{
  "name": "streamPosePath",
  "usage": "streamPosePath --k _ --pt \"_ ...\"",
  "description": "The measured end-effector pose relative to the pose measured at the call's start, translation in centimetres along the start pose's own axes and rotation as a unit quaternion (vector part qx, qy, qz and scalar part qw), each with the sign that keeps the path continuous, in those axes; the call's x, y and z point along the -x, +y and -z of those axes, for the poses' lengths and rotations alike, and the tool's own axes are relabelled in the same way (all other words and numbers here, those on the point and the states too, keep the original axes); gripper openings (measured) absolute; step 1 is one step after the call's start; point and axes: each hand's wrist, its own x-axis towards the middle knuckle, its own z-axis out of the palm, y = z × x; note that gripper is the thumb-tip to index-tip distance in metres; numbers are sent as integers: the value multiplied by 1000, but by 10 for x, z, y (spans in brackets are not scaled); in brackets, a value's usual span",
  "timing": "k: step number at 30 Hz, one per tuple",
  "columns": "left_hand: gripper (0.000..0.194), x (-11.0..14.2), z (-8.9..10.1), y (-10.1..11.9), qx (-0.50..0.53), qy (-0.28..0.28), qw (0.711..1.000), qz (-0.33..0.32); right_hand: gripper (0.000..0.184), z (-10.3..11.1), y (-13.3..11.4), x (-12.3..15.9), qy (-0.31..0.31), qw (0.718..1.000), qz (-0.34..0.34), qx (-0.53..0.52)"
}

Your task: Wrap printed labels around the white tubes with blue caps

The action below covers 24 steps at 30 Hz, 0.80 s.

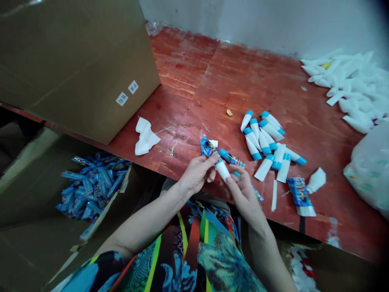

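My left hand (197, 173) is closed, pinching a shiny blue printed wrapper (206, 145) between thumb and fingers. A white tube (222, 169) sticks out of the wrapper's near end. The thumb of my right hand (245, 194) presses on that tube's end, with its fingers curled around. By the right fingers shows a blue cap (237, 174), partly hidden. Just beyond my hands lies a wrapped blue tube (232, 157). To the right is a loose pile of white tubes with blue caps (263, 134). Another printed wrapper (299, 190), with a white end showing, lies farther right.
A large cardboard box (91, 73) stands on the red table (194, 97) at left. Below it, an open carton (30, 174) holds many blue wrapped pieces (94, 184). White tubes (352, 81) are heaped at far right, near a plastic bag (370, 170). Crumpled white paper (146, 137) lies left.
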Motion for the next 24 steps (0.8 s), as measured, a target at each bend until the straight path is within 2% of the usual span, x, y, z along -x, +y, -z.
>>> streamPosePath --k 3,7,10,13,15,18,24 --pt "44 2 -1 -5 -16 -27 999 11 54 -1 -3 5 -4 987 -94 -130" --pt "47 5 -2 -19 -49 -65 996 27 53 -8 -3 -1 30 987 -67 -140" --pt "41 1 -2 -18 -61 -61 996 25 47 -7 2 -3 19 993 -52 -108" --pt "35 -4 -1 -9 -21 -37 999 7 59 -1 7 1 -25 992 -48 -116" --pt "37 -7 -2 -6 5 -57 998 16 71 2 9 5 -27 990 -42 -134" --pt "43 -7 -4 -9 11 -101 994 41 69 2 9 10 16 987 -55 -147" --pt "55 -5 -9 -24 -12 -109 993 50 62 1 3 7 64 982 -84 -159"
